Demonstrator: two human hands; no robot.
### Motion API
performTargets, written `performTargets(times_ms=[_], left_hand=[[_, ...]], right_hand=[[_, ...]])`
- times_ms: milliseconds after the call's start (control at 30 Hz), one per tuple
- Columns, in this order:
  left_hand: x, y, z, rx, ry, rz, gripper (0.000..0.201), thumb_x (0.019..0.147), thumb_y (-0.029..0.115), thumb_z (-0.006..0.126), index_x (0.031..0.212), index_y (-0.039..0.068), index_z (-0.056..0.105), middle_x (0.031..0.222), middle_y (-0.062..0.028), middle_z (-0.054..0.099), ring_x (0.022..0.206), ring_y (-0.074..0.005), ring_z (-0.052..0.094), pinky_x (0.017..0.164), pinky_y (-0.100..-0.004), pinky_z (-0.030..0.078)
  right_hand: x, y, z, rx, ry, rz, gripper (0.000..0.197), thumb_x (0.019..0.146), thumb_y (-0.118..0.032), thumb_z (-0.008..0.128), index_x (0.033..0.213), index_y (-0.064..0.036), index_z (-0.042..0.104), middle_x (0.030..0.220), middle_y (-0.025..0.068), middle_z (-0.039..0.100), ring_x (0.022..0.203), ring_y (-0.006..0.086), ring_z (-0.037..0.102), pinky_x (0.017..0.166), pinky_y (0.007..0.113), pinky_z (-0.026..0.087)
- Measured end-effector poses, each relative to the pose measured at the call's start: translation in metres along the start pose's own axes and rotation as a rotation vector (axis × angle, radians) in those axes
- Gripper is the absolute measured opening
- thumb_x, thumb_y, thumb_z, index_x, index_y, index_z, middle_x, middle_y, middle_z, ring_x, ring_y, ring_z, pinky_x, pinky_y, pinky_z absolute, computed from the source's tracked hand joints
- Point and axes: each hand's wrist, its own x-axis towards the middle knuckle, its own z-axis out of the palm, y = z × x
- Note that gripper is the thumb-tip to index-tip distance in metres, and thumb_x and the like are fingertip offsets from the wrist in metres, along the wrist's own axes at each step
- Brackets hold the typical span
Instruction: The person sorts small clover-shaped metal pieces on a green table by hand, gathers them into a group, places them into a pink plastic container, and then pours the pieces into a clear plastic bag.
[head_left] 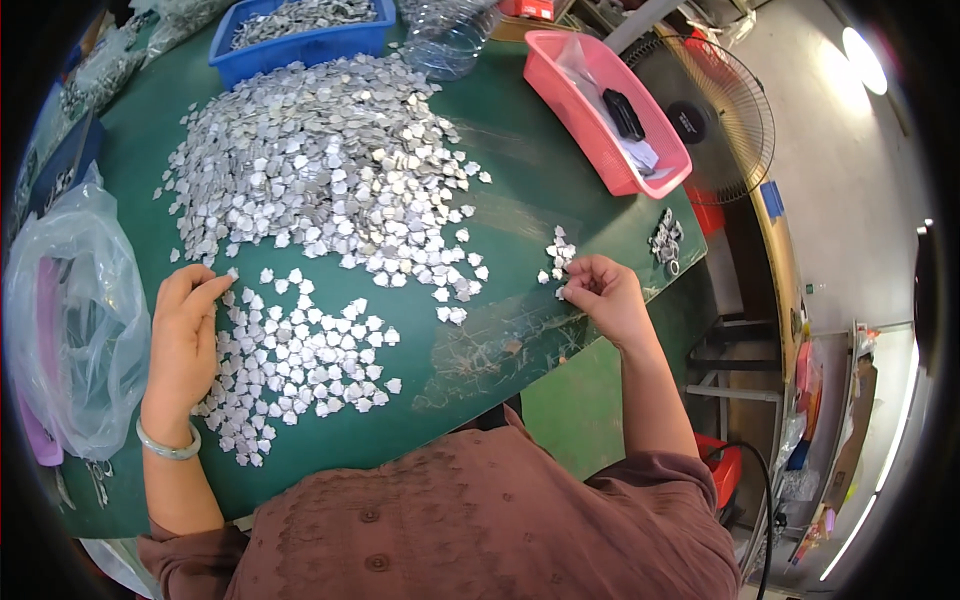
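My left hand (187,335) is at the left of the table, its thumb and forefinger pinched on a small silver leaf-shaped metal piece (233,273). Beside its palm lies a loose spread of similar pieces (310,350), mostly one layer deep. Beyond that rises a large heap of the same pieces (310,150). Over by the table's right edge, my right hand (612,303) has its fingers curled and closed next to a small cluster of pieces (558,250). One piece shows at its thumb tip; whether the fingers grip anything is hidden.
A blue bin (300,62) of metal pieces stands behind the heap, beside a clear plastic container (450,45). A pink basket (608,150) and a fan (700,120) are at far right. Dark rings (667,240) lie near the corner; a plastic bag (75,320) sits left.
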Motion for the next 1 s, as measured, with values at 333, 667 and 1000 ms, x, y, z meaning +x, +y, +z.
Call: performTargets(times_ms=[333, 667, 1000], left_hand=[[-0.001, -0.008, 0.0, 0.006, 0.005, -0.032, 0.034, 0.08, -0.012, 0.046, 0.107, -0.002, 0.063, 0.108, -0.0155, 0.057, 0.099, -0.0304, 0.053, 0.087, -0.035, 0.043], [-0.005, -0.007, -0.001, 0.038, -0.038, -0.02, 0.033, 0.081, -0.009, 0.049, 0.11, 0.0, 0.063, 0.115, -0.0178, 0.055, 0.107, -0.0348, 0.052, 0.094, -0.0372, 0.042], [-0.002, 0.011, 0.001, 0.078, -0.145, 0.066, 0.041, 0.077, -0.009, 0.048, 0.111, 0.005, 0.066, 0.124, -0.0188, 0.053, 0.114, -0.0364, 0.049, 0.099, -0.0416, 0.039]], right_hand=[[-0.014, -0.001, -0.009, -0.266, 0.1, -0.102, 0.01, 0.081, -0.001, 0.067, 0.09, 0.001, 0.066, 0.077, 0.002, 0.06, 0.066, 0.0082, 0.054, 0.062, 0.024, 0.046], [-0.003, -0.02, 0.027, -0.483, 0.156, -0.391, 0.007, 0.077, -0.003, 0.069, 0.082, -0.0007, 0.065, 0.075, 0.0102, 0.057, 0.062, 0.0208, 0.059, 0.058, 0.031, 0.047], [0.024, -0.09, 0.162, -0.732, -0.143, -1.008, 0.03, 0.072, -0.002, 0.059, 0.1, -0.0066, 0.068, 0.084, 0.0072, 0.053, 0.085, 0.0263, 0.054, 0.075, 0.036, 0.041]])
